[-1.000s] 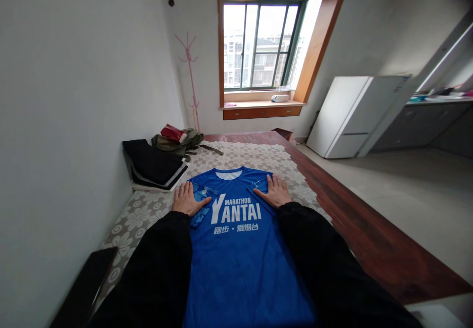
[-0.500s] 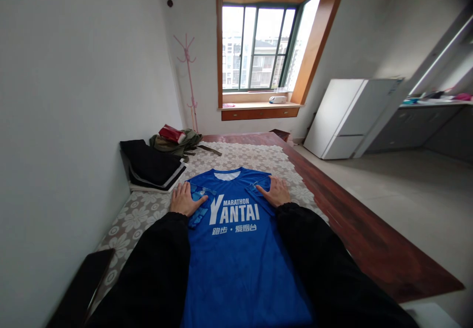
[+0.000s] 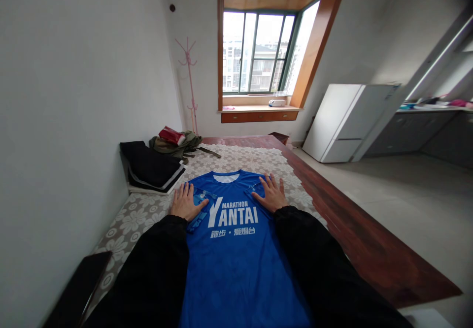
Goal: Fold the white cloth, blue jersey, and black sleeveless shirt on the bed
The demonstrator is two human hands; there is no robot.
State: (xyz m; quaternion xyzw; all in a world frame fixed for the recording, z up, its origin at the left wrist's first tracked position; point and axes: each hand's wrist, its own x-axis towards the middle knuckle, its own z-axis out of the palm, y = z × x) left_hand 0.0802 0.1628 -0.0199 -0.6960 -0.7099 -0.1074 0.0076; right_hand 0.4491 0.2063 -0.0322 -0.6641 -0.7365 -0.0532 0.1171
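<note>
Flat hands [image 3: 184, 203], smooth blue shirt [image 3: 236, 264]

Single head view, looking forward-down, close over table [image 3: 369, 249].

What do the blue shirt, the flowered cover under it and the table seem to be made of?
Blue shirt: probably thin synthetic sports fabric, with a slight sheen and printed white letters. Flowered cover: looks like lace or crochet cloth, with white flowers on a grey ground. Table: dark red-brown wood or wood veneer, with a smooth, faintly glossy surface and visible grain.
</note>
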